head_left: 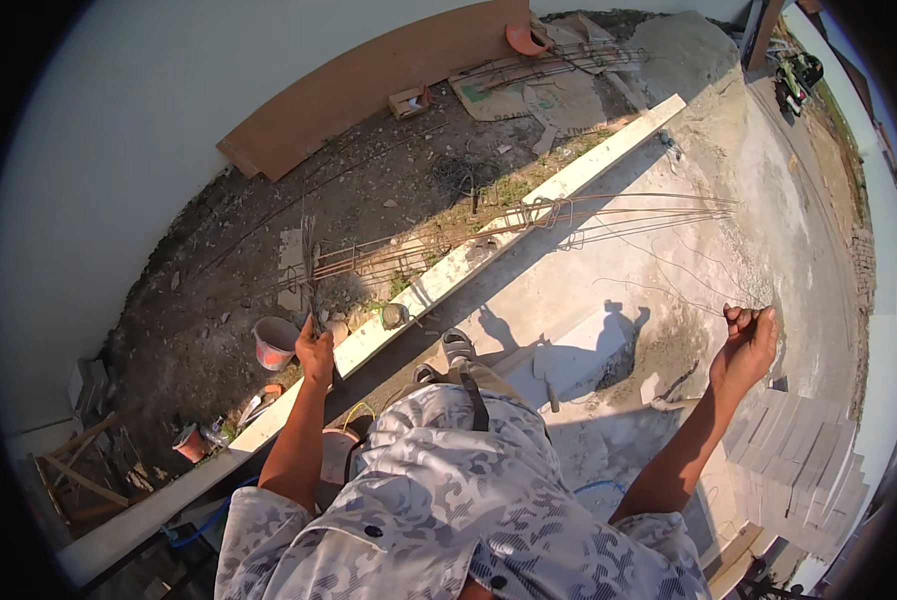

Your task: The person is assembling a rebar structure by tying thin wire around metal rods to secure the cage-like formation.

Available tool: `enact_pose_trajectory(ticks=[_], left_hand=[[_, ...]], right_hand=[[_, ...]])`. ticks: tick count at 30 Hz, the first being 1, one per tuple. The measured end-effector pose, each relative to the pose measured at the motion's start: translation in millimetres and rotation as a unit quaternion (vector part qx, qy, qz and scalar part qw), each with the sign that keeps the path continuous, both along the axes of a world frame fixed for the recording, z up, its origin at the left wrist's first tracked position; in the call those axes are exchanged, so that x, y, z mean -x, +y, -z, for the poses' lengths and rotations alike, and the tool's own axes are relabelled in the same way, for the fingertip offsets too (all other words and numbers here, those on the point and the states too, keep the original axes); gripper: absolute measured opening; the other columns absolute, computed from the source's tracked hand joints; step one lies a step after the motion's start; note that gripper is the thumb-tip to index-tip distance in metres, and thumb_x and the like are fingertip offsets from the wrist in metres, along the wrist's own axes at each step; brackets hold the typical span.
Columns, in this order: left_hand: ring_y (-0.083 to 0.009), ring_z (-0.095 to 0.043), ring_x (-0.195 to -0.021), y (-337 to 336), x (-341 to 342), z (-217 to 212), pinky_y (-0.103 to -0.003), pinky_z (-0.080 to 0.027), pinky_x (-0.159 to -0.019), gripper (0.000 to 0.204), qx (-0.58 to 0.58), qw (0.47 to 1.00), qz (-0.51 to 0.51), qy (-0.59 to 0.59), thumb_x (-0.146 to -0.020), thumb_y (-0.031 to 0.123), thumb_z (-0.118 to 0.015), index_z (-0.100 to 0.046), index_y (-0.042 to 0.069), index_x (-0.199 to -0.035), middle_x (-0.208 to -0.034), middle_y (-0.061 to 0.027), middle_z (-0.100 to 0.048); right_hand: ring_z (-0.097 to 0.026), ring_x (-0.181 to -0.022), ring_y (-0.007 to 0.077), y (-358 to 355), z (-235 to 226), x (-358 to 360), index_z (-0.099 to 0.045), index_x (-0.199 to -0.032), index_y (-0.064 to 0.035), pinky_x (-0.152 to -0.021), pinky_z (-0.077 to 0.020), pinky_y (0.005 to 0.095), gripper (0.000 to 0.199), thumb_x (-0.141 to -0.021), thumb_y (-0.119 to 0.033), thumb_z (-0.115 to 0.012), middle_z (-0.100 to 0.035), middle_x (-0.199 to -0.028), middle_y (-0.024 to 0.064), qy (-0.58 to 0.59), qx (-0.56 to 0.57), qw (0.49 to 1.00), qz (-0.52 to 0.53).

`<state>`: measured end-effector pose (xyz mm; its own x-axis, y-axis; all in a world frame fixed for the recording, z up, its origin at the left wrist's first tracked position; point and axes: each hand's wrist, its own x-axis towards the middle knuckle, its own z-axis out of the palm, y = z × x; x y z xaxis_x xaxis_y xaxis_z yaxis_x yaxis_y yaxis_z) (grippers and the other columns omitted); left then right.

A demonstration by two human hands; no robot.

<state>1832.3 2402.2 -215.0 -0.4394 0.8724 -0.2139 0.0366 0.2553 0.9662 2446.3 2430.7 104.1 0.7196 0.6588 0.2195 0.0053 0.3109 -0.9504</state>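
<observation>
A bundle of thin tie wires (309, 250) stands up from the fist of my left hand (315, 355), just left of the long pale beam (448, 272). My right hand (745, 352) is raised at the right with its fingertips pinched together. From them a few thin loose wires (665, 285) curve leftward over the pale concrete. Ahead of me, long thin steel bars (648, 206) with bent stirrups (543, 212) lie across the beam. Their left ends reach behind the wire bundle.
A bucket (275, 342) stands close to my left hand. Near my feet, a trowel (548, 378) rests on a white slab (596, 345). Stacked grey blocks (798, 465) are at the right. Tangled dark wire (465, 176) and a brown board (368, 80) lie beyond the beam.
</observation>
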Motion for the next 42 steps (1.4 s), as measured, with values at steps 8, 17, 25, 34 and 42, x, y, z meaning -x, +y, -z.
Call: enact_pose_trajectory(ticks=[8,17,25,34,42], left_hand=[[-0.0135,-0.059,-0.087,-9,-45,-13,-0.028,-0.049,-0.076,0.066,0.111,0.965,0.215,0.105,-0.077,0.005,-0.072,-0.05,-0.004,-0.138,-0.106,-0.0101,-0.065],[-0.0217,-0.065,-0.083,-38,-56,-3,-0.031,-0.051,-0.072,0.072,0.15,0.973,0.125,0.121,-0.067,0.009,-0.072,-0.049,-0.009,-0.133,-0.096,-0.019,-0.068],[-0.0437,-0.054,-0.104,-83,-17,118,-0.046,-0.045,-0.094,0.068,0.207,0.936,-0.006,0.286,-0.068,0.017,-0.064,-0.048,0.003,-0.133,-0.113,-0.0243,-0.048],[-0.047,-0.05,-0.108,-86,-7,287,-0.051,-0.044,-0.093,0.073,0.293,0.875,-0.239,0.301,-0.074,0.012,-0.064,-0.036,0.001,-0.141,-0.121,-0.0277,-0.043],[-0.05,-0.055,-0.113,-69,1,330,-0.05,-0.051,-0.095,0.079,0.443,0.867,-0.175,0.145,-0.073,0.018,-0.074,-0.038,0.004,-0.142,-0.123,-0.0305,-0.053]], right_hand=[[-0.028,-0.049,0.0041,-109,72,-28,-0.042,-0.065,-0.0136,-0.046,-0.0222,0.0237,0.042,-0.102,-0.029,-0.055,-0.036,-0.056,-0.0069,-0.138,0.188,0.955,0.186],[-0.026,-0.04,0.0038,-187,102,23,-0.041,-0.064,-0.0152,-0.038,-0.0176,0.0255,0.046,-0.1,-0.042,-0.055,-0.034,-0.051,-0.0067,0.045,0.31,0.929,0.195],[-0.027,-0.045,0.0035,-183,140,30,-0.041,-0.067,-0.0156,-0.042,-0.0186,0.0241,0.04,-0.101,-0.034,-0.051,-0.033,-0.054,-0.0074,-0.03,0.364,0.926,0.097],[-0.03,-0.059,0.0047,-128,222,54,-0.04,-0.072,-0.0081,-0.053,-0.0251,0.0246,0.037,-0.104,-0.025,-0.049,-0.037,-0.064,-0.0039,-0.33,0.377,0.858,-0.112],[-0.031,-0.061,0.0065,-83,192,79,-0.044,-0.079,-0.0029,-0.054,-0.0258,0.0258,0.028,-0.103,-0.016,-0.047,-0.036,-0.066,-0.0024,-0.451,0.31,0.821,-0.162]])
